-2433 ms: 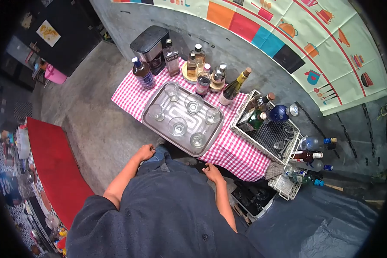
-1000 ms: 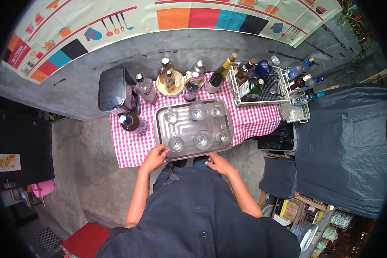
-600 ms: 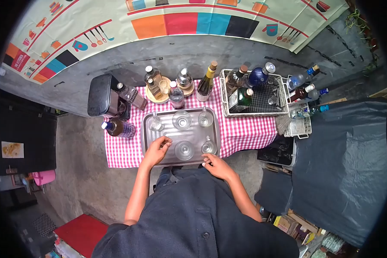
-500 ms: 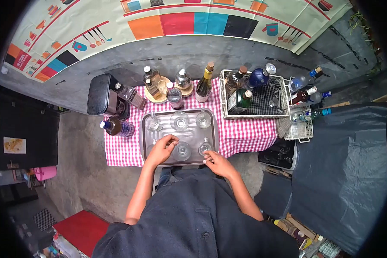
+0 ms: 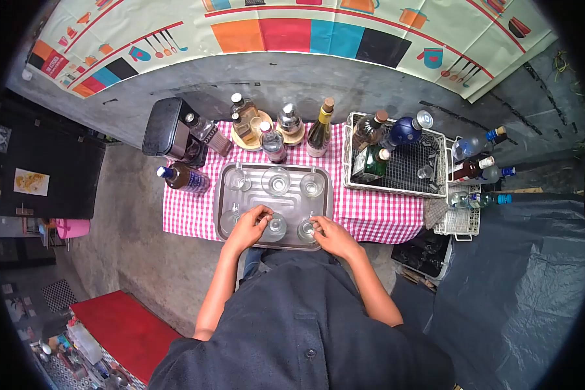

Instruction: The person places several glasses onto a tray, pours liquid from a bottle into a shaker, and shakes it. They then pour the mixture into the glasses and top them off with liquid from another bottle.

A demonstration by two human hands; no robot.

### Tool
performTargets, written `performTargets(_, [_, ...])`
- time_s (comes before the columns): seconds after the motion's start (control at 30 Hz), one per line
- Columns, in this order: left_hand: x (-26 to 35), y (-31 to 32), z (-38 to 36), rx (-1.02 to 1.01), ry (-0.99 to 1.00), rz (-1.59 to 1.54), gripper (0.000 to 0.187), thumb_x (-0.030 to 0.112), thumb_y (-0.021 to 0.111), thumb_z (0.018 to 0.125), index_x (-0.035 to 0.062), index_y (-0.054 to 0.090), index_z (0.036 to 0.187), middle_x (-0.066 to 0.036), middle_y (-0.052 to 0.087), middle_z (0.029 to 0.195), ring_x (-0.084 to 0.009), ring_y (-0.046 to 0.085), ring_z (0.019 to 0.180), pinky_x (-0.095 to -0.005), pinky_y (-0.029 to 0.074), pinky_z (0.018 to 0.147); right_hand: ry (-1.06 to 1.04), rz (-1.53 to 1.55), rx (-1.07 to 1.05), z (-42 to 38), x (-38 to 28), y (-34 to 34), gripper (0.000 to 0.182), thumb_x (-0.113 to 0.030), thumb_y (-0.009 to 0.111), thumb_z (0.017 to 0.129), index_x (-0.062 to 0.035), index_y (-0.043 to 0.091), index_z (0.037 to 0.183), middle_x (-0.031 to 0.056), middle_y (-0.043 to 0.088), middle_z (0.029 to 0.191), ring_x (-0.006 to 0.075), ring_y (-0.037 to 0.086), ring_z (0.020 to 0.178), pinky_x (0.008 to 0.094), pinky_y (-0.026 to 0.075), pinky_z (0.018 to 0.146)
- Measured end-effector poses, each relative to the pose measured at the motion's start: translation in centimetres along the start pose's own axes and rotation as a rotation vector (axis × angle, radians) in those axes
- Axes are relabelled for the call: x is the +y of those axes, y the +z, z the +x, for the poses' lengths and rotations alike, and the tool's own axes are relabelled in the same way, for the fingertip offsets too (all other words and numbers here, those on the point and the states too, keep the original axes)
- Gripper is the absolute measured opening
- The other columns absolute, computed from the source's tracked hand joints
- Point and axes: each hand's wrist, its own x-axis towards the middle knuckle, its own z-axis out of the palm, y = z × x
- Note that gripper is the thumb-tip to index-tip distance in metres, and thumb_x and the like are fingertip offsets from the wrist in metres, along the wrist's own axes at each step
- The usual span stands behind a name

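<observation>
Over the near half of a brown-grey serving tray [image 5: 266, 170], my left hand [image 5: 246, 229] is open with loosely bent fingers, its fingertips right beside a round clear glass [image 5: 276, 229]. To its left a glass mug [image 5: 228, 222] is partly covered by that hand. My right hand [image 5: 335, 236] is open too, with fingertips at the rim of the near-right glass mug [image 5: 305, 231]. Along the tray's far side stand a glass mug [image 5: 238, 182], another round glass [image 5: 277, 182] and a third mug [image 5: 312, 184]. All the glasses look clear.
A pink checkered cloth [image 5: 377, 211] covers the table. Behind the tray stand a clear bottle [image 5: 273, 146], a cocktail shaker [image 5: 290, 121] and a wine bottle [image 5: 319, 133]. At left is a brown bottle [image 5: 187, 180]; at right, a white wire basket [image 5: 396, 187] holds bottles.
The camera view has shifted, moving the whole table in the picture. My right fingertips have moved slightly back along the near-right mug's rim. My left hand stays beside the round glass.
</observation>
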Motion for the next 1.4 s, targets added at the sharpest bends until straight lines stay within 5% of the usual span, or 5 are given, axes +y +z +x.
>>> performTargets(0.57, [0.8,-3.0,1.8,0.112,0.094,-0.051,0.018,0.008,0.057,0.092,-0.0015,0.061,0.107,-0.013,0.068,0.100,-0.0209,0.066,0.097,-0.0333,0.050,0.087,-0.059,-0.011,0.112,2.8,-1.9,-2.2,0.042,-0.015,0.058,0.091,-0.0025,0.048,0.129,0.0196,0.058,0.119,0.0296,0.063,0.101,0.0394,0.049,0.089])
performTargets(0.87, [1.3,-4.5,3.0,0.141,0.122,-0.087,0.017,0.005,0.056,0.091,-0.0023,0.061,0.105,-0.014,0.068,0.099,-0.0216,0.067,0.098,-0.0334,0.051,0.086,-0.232,-0.028,0.593,8.2,-5.4,-10.4,0.062,-0.009,0.064,0.084,-0.0061,0.036,0.140,0.0173,0.052,0.125,0.0266,0.061,0.108,0.0370,0.050,0.093])
performTargets(1.0, [0.5,-4.1,3.1,0.140,0.114,-0.109,0.017,0.005,0.057,0.091,-0.0017,0.061,0.106,-0.013,0.068,0.099,-0.0205,0.066,0.097,-0.0333,0.050,0.086,-0.237,-0.060,0.645,11.5,-5.8,-13.1,0.072,-0.016,0.071,0.082,-0.0063,0.032,0.142,0.0215,0.048,0.134,0.0310,0.057,0.117,0.0396,0.047,0.098])
performTargets(1.23, [0.2,-3.6,2.0,0.125,0.073,-0.100,0.018,0.004,0.058,0.090,-0.0009,0.061,0.107,-0.012,0.067,0.100,-0.0190,0.066,0.096,-0.0325,0.051,0.085,-0.236,-0.039,0.658,16.7,-4.3,-13.9,0.077,-0.024,0.080,0.074,-0.0057,0.040,0.138,0.0172,0.052,0.131,0.0305,0.059,0.114,0.0392,0.049,0.095])
performTargets(1.4, [-1.0,-3.4,1.0,0.185,0.056,-0.141,0.025,0.004,0.058,0.089,0.0008,0.057,0.114,-0.012,0.064,0.108,-0.0193,0.065,0.095,-0.0322,0.050,0.084,-0.327,0.057,0.714,19.8,-2.2,-13.2,0.055,-0.022,0.079,0.073,-0.0042,0.055,0.119,0.0135,0.060,0.115,0.0259,0.062,0.101,0.0375,0.051,0.086])
